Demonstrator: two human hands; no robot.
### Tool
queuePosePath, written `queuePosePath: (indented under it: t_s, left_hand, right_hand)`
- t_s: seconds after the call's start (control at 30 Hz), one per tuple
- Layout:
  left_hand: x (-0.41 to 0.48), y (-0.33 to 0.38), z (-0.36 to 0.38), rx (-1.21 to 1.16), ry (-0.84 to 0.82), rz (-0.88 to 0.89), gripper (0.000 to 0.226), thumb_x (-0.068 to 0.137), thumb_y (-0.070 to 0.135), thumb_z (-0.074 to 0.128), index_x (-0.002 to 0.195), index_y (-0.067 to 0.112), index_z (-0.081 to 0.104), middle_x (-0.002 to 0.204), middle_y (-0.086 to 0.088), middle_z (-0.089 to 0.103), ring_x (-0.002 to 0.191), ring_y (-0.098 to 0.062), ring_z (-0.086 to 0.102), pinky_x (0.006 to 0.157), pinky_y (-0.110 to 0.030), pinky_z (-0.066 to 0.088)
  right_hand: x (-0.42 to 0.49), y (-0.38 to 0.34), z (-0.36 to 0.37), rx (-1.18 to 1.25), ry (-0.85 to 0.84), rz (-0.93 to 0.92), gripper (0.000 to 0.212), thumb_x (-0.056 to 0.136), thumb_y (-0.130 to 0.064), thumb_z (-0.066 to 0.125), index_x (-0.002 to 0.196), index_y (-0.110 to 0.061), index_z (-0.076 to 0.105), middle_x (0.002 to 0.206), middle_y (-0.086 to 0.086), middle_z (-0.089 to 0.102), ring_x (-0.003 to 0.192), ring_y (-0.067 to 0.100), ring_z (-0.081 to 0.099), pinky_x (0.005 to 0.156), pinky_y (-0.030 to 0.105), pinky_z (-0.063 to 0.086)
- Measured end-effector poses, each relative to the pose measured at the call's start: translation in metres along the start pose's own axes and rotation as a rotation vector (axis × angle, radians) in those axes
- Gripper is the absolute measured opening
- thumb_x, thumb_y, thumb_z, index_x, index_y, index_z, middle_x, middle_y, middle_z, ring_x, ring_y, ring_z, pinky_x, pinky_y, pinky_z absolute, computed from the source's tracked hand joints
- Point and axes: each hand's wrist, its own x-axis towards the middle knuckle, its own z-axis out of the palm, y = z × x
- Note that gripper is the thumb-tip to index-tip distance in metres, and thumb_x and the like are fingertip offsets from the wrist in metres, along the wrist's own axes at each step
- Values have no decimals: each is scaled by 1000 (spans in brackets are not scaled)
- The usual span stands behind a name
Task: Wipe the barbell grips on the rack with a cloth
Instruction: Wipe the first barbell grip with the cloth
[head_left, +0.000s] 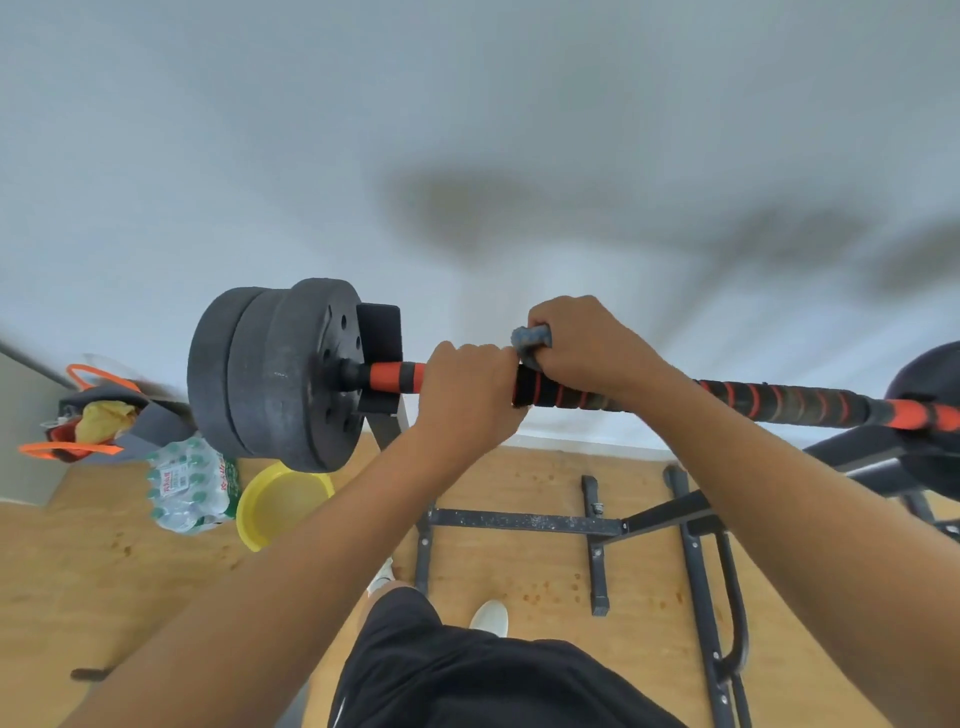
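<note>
Left hand (467, 387) grips barbell (779, 402) | right hand (582, 345) clamps grey cloth (530, 340)

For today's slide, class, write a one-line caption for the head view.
Both hands on a racked barbell: left hand grips the bar, right hand wipes with a grey cloth.

Both hands grip barbell (779, 402); right hand (582, 345) holds cloth (530, 340).

water bottle pack (189, 483), red label unreadable
</note>
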Motion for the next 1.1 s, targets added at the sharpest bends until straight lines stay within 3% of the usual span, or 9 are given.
queuePosePath:
  t_s: [0.13,0.37,0.43,0.63,0.73,0.8,0.93,1.03,1.1]
  left_hand:
    - [-2,-2,12,73,98,-16,38,73,23,80,69,20,42,57,5,37,47,-19,37,51,-29,26]
    - [16,-5,-8,23,-201,-25,13,88,17,59,84,22,47,66,5,44,54,-14,40,57,-30,35]
    - [28,-9,-14,-70,-364,-35,15,82,21,65,81,20,51,69,4,55,57,-16,50,58,-30,40]
    - [55,-24,-26,-445,-911,6,24,81,25,83,73,9,67,52,3,59,41,-15,49,57,-30,47]
    - [47,-22,-29,-393,-775,5,41,75,49,88,82,14,69,60,7,67,51,-13,63,62,-30,54]
    - [31,-15,-23,-188,-449,-14,47,72,60,84,87,21,63,71,8,66,66,-16,66,64,-31,48]
    - [-2,0,5,58,39,11,31,79,39,78,79,21,53,64,5,51,57,-19,46,58,-31,30]
    - [2,1,9,98,76,13,43,65,14,77,58,21,34,49,8,24,40,-14,25,48,-23,14]
    - [10,4,2,101,-65,-3,38,78,12,62,61,22,30,54,7,31,44,-12,28,48,-25,21]
  right_hand:
    - [17,3,-7,-71,-125,70,32,84,-19,67,58,-16,48,62,-1,54,63,17,52,53,28,37]
    - [-20,-1,-3,-160,-108,-23,31,93,-12,43,63,-11,49,63,5,54,61,20,53,51,28,41]
    - [-36,-3,6,-269,13,-142,27,94,-6,43,68,-12,49,68,0,48,74,17,42,55,25,33]
    - [-72,-1,13,-338,116,-345,22,94,-5,54,101,-22,65,89,-11,62,86,15,39,78,33,46]
    - [-66,8,-1,-196,61,-330,25,91,-3,50,85,-24,60,81,-12,60,82,15,42,80,34,44]
    - [-43,19,-7,-170,98,-276,23,90,-7,48,72,-22,49,70,-9,51,71,18,42,78,38,43]
    - [-15,14,-1,-77,28,-120,36,92,-24,41,58,-11,41,61,4,46,56,20,42,56,35,38]
    - [-25,5,9,-153,-57,-108,40,98,-20,39,59,-18,34,62,6,46,66,15,38,58,28,32]
    - [-35,2,17,-244,18,-162,38,98,-14,38,62,-23,31,63,3,47,71,18,38,68,32,37]
